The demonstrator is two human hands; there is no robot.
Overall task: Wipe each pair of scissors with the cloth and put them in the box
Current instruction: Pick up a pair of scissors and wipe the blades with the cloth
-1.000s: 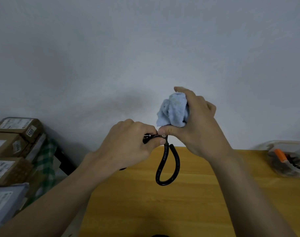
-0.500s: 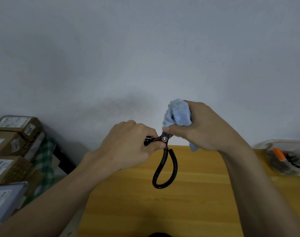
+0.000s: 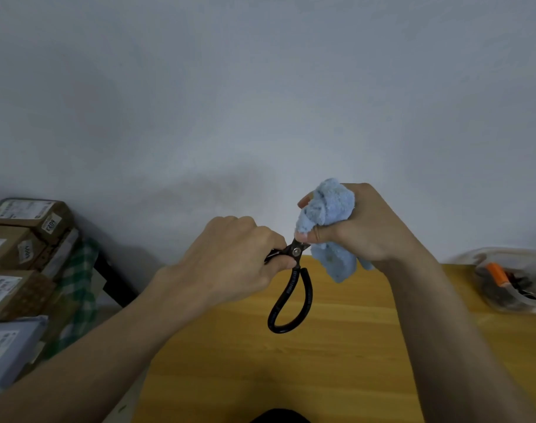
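A pair of black scissors [image 3: 291, 288] is gripped near the pivot by the left hand [image 3: 230, 264] at the frame's centre, above a wooden table [image 3: 337, 361]. A bunched blue cloth [image 3: 330, 227] is clutched around the blades by the right hand [image 3: 370, 227]. A grey wall [image 3: 260, 102] fills the upper frame; cardboard boxes [image 3: 19, 254] are stacked at lower left, and a clear container [image 3: 511, 279] is seen at the right edge.

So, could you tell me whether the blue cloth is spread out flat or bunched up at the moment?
Bunched up. The blue cloth is crumpled into a wad in the right hand, wrapped over the blades of the scissors, with one end hanging below.
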